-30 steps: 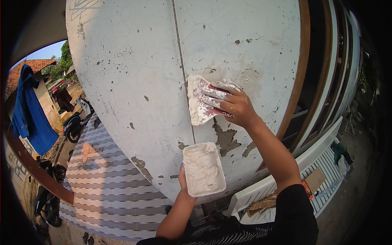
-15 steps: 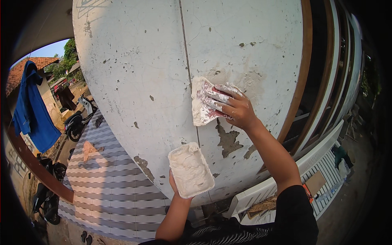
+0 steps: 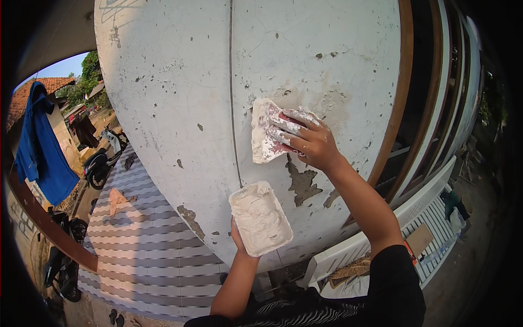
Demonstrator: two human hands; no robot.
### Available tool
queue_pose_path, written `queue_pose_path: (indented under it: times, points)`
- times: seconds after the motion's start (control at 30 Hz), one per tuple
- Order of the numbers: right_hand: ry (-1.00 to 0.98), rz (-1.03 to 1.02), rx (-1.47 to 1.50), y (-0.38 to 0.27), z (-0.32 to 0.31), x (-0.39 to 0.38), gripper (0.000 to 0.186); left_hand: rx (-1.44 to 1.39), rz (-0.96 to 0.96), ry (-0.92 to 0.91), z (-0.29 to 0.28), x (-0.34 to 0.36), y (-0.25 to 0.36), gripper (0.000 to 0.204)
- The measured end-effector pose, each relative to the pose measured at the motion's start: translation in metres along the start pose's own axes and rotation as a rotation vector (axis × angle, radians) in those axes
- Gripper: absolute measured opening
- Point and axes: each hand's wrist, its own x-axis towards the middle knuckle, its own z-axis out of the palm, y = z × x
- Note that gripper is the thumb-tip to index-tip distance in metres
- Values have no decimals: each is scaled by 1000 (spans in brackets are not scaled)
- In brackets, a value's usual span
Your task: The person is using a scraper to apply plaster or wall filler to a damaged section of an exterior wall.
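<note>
My right hand (image 3: 310,136), its fingers smeared white, grips a reddish putty scraper (image 3: 267,133) whose broad left side is coated in white putty. The scraper is up at the pale, chipped wall (image 3: 180,98); whether its edge touches the surface I cannot tell. Below it, my left hand (image 3: 237,237) holds a rectangular tub (image 3: 287,233) from its left side and underneath, with most of the fingers hidden. White wall putty (image 3: 260,215) fills the tub, its surface uneven. Bare grey patches (image 3: 302,182) show in the wall just under my right hand.
Brown-framed windows (image 3: 403,82) run along the right. Below them stands a white slatted bench (image 3: 436,245) with odds and ends on it. A striped tiled floor (image 3: 147,261) spreads at lower left. A blue garment (image 3: 43,147) hangs at far left, near parked motorbikes (image 3: 101,163).
The tub in my left hand has moved slightly right and up. My right hand and the scraper have shifted a little left and up. The view has also moved slightly.
</note>
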Motion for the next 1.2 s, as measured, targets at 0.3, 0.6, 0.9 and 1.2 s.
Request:
queue_pose_path:
  times: [0.3, 0.6, 0.9, 1.2]
  points:
    - [-19, 126, -122, -26, 24, -3, 26, 224, 212, -53, 3, -24, 41, 79]
    - [-94, 282, -60, -48, 23, 8, 27, 293, 235, 15, -16, -30, 48, 84]
    - [-229, 303, -7, -66, 15, -9, 41, 272, 248, -7, -18, -40, 49, 83]
    - [-77, 250, 20, -69, -26, 7, 32, 263, 231, -35, -16, -46, 52, 84]
